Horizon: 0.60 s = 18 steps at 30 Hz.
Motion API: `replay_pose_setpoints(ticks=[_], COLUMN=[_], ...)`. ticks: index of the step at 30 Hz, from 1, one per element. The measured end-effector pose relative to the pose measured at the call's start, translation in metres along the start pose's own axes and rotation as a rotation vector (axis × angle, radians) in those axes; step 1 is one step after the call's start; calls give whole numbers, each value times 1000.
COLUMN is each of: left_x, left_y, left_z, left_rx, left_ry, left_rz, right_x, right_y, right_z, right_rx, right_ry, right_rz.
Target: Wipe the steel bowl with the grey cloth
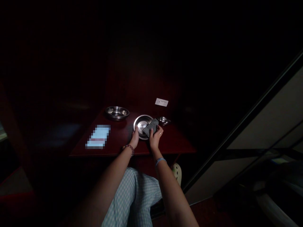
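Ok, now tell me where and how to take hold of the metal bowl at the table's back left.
I'd take the metal bowl by the right part of its rim, coming from the near right and pinching from inside and outside. It sits upright, mouth up, so the rim is exposed, and that side faces the left hand, which holds the middle bowl.

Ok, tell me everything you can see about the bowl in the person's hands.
The bowl is round and shiny, apparently metal, with a bright rim and light catching its inner base. Its opening faces up toward the camera; whether it rests on the dark red table is hard to tell. The left hand grips its left side, thumb over the rim. The right hand holds a grey pad across its right side, hiding part of the inside.
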<state>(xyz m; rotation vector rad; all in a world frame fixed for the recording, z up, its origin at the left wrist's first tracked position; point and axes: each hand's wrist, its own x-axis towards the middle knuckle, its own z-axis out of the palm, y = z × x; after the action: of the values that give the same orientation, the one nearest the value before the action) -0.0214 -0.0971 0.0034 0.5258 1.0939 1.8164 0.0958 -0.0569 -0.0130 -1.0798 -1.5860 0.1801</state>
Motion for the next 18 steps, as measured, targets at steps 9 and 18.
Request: replay_pose_setpoints(ticks=[9, 18], left_x=[-16, -8], left_y=[14, 3], left_z=[3, -1], left_rx=[26, 25], left_ry=[42, 78], left_rz=[-12, 5], right_x=[1, 4], right_y=[10, 16], right_z=[0, 0], right_rx=[286, 356], right_ry=[-138, -127], right_rz=[431, 496])
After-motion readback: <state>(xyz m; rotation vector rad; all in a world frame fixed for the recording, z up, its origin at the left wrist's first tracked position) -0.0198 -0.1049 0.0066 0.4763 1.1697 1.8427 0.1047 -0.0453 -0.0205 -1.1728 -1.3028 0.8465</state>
